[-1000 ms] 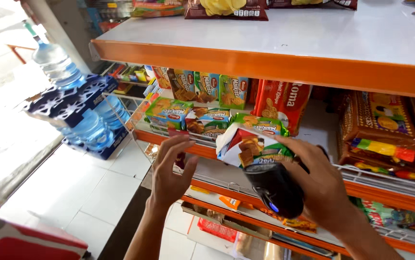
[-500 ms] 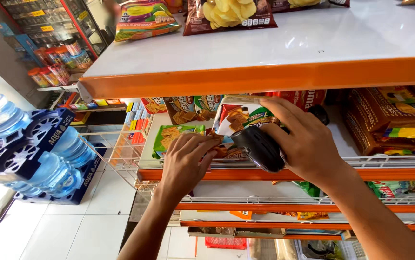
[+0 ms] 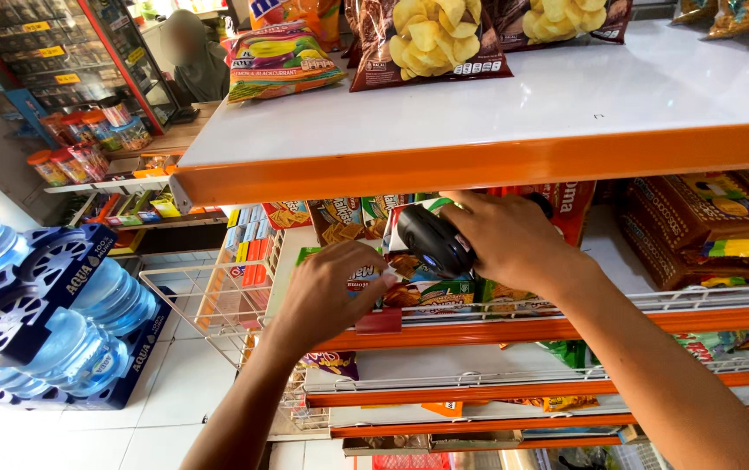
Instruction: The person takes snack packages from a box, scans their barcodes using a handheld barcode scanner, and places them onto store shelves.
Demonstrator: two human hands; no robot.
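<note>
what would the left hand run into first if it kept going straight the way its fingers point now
Probably the green and white snack packets at the front of the orange-edged shelf. The left hand points into them and seems to touch one already. The right hand, holding a black handheld scanner, sits higher.
</note>
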